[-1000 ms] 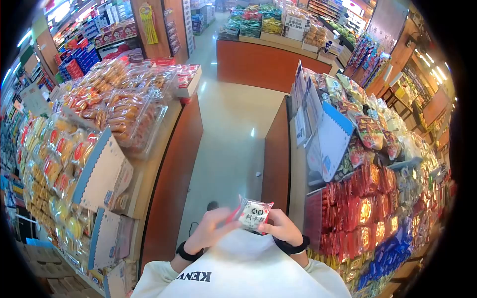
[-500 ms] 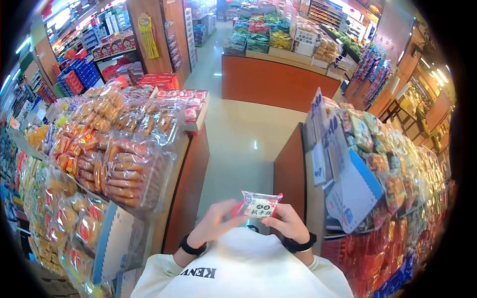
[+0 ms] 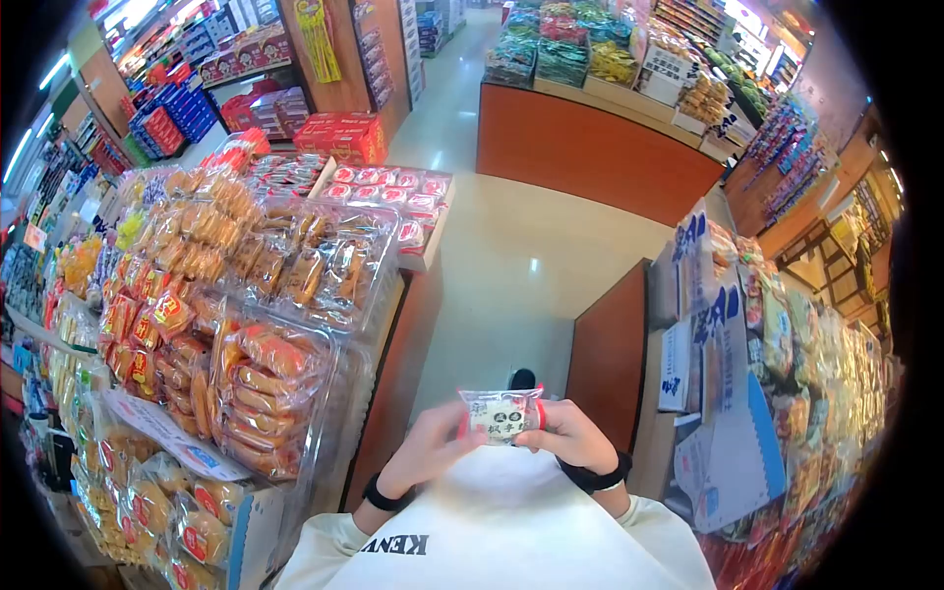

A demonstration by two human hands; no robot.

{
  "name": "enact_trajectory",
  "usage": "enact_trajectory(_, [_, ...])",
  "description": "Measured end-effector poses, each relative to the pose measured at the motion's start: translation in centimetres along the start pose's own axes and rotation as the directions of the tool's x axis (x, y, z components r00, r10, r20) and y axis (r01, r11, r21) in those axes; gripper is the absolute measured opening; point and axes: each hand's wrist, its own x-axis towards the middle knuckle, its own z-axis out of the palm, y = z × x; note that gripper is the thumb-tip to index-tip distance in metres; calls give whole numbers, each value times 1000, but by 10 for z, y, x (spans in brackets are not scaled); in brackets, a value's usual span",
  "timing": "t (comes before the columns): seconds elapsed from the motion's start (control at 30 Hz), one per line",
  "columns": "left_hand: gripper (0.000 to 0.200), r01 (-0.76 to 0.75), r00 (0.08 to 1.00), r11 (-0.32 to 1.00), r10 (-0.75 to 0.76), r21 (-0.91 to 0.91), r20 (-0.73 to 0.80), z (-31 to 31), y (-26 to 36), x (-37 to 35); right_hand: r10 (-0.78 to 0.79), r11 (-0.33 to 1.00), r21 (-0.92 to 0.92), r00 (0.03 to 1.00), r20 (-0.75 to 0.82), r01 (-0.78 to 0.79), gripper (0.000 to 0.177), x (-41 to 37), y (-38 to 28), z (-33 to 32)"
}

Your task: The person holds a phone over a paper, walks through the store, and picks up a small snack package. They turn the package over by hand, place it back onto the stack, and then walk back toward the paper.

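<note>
A small snack packet (image 3: 501,417) in clear wrap with red ends and dark printed characters is held level in front of my white shirt. My left hand (image 3: 429,444) is closed on its left end, the thumb along the lower edge; the fingers are slightly blurred. At the opposite end, my right hand (image 3: 575,439) pinches the red edge between thumb and fingers. Black bands circle both wrists. The packet looks sealed, and its underside is hidden.
To my left stands a display of wrapped pastries (image 3: 264,388), with a box of red-and-white packets (image 3: 388,192) at its far corner. Bagged goods (image 3: 787,324) fill the right-hand display. A tiled aisle (image 3: 492,295) runs between them towards an orange-brown counter (image 3: 590,147).
The view has shifted, so the displays and counter appear farther right. A dark shoe tip now shows beyond the packet. My left hand's fingers have settled against the packet's left end.
</note>
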Motion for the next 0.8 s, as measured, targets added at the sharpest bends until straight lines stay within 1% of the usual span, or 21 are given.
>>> enact_trajectory(0.07, [26,57,997,997,-60,-54,-44,-2,0,17,-10,1000,-6,999,52,11,16,19,2,-18])
enact_trajectory(0.17, [22,19,991,999,-24,-36,-133,-4,-9,52,-6,1000,13,992,125,5,17,48,3,-54])
enact_trajectory(0.23, [20,47,987,999,-46,4,-152,-4,-2,81,-20,1000,13,987,158,19,18,68,0,-83])
enact_trajectory(0.33, [20,56,985,998,-52,17,-165,-2,11,133,-191,977,-60,967,171,204,22,100,-3,-132])
enact_trajectory(0.43, [19,48,980,999,-49,-11,-194,8,24,182,-271,943,-140,940,206,302,25,124,-20,-185])
enact_trajectory(0.47, [19,40,978,999,-44,-23,-205,11,27,200,-231,960,-113,950,210,258,26,130,-20,-205])
enact_trajectory(0.53, [19,-67,984,994,80,81,-162,17,30,238,-138,986,-59,966,220,154,29,138,-17,-240])
enact_trajectory(0.57, [18,-114,982,986,131,124,-136,20,31,255,-114,993,-2,976,187,116,30,141,-13,-253])
enact_trajectory(0.63, [19,-147,977,970,173,195,-125,28,31,283,-48,993,114,991,127,34,31,147,-5,-278])
enact_trajectory(0.67, [20,-163,974,960,194,229,-118,31,31,297,-72,990,128,988,133,55,35,150,-8,-290])
enact_trajectory(0.77, [24,-142,979,971,166,189,-115,41,28,330,-77,984,164,994,73,64,38,159,2,-321])
enact_trajectory(0.8, [25,-141,981,969,165,203,-106,44,27,341,-59,981,188,998,34,52,39,161,2,-329])
